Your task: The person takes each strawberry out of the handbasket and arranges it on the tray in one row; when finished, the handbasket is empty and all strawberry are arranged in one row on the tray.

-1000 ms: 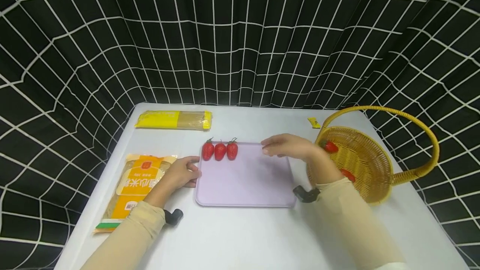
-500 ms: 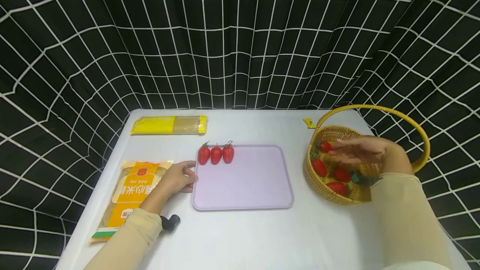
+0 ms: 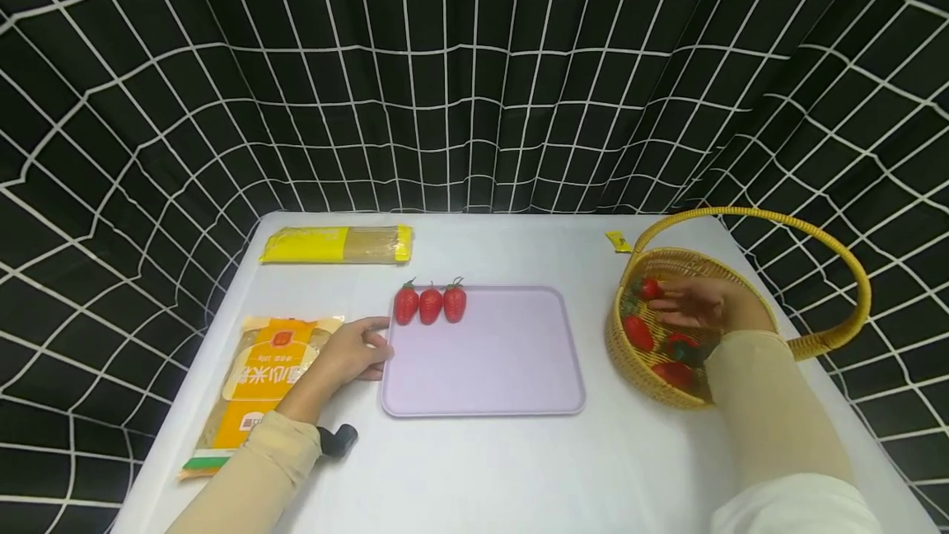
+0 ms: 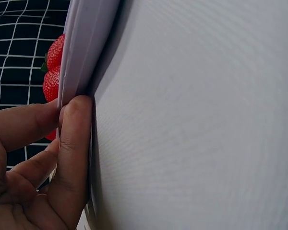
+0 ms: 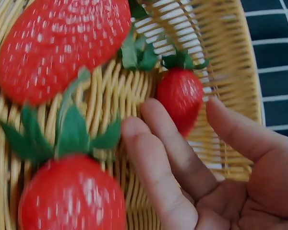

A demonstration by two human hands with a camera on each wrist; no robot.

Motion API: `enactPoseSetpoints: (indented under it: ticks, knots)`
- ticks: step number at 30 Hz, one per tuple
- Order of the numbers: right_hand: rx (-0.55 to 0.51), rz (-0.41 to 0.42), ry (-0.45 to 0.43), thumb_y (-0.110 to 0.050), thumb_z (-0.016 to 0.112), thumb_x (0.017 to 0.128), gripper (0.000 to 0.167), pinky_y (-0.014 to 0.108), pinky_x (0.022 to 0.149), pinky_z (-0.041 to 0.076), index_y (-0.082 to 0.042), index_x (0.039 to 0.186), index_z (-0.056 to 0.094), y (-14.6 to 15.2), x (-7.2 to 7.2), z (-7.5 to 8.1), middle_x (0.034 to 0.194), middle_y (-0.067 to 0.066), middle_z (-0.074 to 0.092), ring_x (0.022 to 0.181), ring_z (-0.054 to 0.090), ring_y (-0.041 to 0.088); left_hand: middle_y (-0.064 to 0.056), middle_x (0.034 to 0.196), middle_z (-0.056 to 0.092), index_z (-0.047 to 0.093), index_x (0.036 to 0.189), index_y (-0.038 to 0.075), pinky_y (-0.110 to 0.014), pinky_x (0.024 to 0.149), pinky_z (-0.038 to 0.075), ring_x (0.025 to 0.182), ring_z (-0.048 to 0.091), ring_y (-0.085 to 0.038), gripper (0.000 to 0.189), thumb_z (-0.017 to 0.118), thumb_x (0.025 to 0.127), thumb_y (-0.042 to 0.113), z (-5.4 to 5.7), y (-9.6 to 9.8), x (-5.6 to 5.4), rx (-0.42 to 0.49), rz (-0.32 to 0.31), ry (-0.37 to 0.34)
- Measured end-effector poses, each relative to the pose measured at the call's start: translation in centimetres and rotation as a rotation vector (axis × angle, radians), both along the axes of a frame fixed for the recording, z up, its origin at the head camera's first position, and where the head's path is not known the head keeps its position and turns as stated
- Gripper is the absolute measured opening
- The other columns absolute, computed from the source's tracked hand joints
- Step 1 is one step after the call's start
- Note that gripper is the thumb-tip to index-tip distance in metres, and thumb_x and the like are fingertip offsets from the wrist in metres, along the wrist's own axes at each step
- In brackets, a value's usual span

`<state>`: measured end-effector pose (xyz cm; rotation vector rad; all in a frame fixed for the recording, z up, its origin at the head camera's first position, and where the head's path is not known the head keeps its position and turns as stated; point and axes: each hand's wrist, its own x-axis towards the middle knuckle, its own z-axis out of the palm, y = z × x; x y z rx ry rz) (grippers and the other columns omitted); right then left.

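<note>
Right wrist view shows a red, green-leaved strawberry (image 5: 179,96).

Desk (image 3: 504,468): one
Tray (image 3: 489,365): one
Basket (image 3: 632,369): one
Strawberries (image 3: 430,305): seven visible; three at the tray's far left corner, four in the basket
Large packets (image 3: 270,373): two, by the desk's left edge and far left corner
Small packet (image 3: 618,241): one

Before me, three strawberries (image 3: 430,305) lie on the tray (image 3: 489,361); right of it, my right hand (image 3: 693,303) is in the basket (image 3: 639,375).
</note>
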<state>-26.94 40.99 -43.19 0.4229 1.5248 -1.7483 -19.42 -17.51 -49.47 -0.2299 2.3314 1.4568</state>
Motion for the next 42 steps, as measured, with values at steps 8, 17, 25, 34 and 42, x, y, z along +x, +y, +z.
enactPoseSetpoints:
  ticks: [8, 17, 25, 34, 42]
  knots:
    - [0.121, -0.083, -0.066, -0.019, 0.046, 0.105, 0.02, 0.032, 0.095, 0.051, -0.006, 0.101, 0.061, -2.4, -1.5, 1.0, 0.099, 0.014, 0.066, 0.09, 0.07, 0.024, -0.013, 0.1, 0.062, 0.05, 0.141, 0.007, -0.033, 0.058, 0.061, 0.064, 0.067, -0.019, 0.06, 0.07, 0.086, 0.001, -0.1, 0.1, 0.1, 0.013, -0.007, 0.023]
    - [0.158, -0.134, -0.07, -0.02, 0.054, 0.101, 0.017, 0.027, 0.087, 0.055, -0.01, 0.095, 0.065, -2.0, -1.0, 0.7, 0.094, 0.011, 0.066, 0.083, 0.069, 0.019, -0.013, 0.101, 0.062, 0.05, 0.141, 0.008, -0.032, 0.059, 0.061, 0.065, 0.066, -0.019, 0.059, 0.07, 0.086, 0.002, 0.0, 0.3, 0.1, 0.004, -0.011, 0.021]
    - [0.099, -0.074, -0.01, -0.026, 0.043, 0.105, 0.025, 0.032, 0.093, 0.053, -0.008, 0.099, 0.059, 0.1, 0.2, 1.0, 0.099, 0.014, 0.067, 0.09, 0.069, 0.023, -0.013, 0.102, 0.062, 0.05, 0.141, 0.009, -0.031, 0.059, 0.061, 0.066, 0.066, -0.019, 0.059, 0.07, 0.086, 0.003, 0.1, 0.2, 0.0, -0.022, -0.007, 0.023]
    - [0.152, -0.085, 0.078, -0.026, 0.049, 0.102, 0.016, 0.038, 0.095, 0.053, -0.011, 0.107, 0.05, 0.6, 1.7, 2.9, 0.107, 0.015, 0.059, 0.099, 0.065, 0.028, -0.015, 0.103, 0.061, 0.049, 0.142, 0.008, -0.031, 0.059, 0.061, 0.066, 0.066, -0.019, 0.059, 0.07, 0.086, 0.002, 0.2, -0.1, 0.3, -0.018, -0.001, 0.014]
    - [0.213, 0.08, 0.39, -0.01, 0.051, 0.101, 0.008, 0.021, 0.071, 0.052, -0.007, 0.108, 0.054, -1.6, 5.1, 4.5, 0.091, 0.001, 0.063, 0.077, 0.058, 0.012, -0.014, 0.104, 0.061, 0.05, 0.142, 0.009, -0.031, 0.059, 0.061, 0.066, 0.066, -0.019, 0.06, 0.071, 0.086, 0.004, 0.0, 0.1, 0.0, -0.03, -0.012, 0.013]
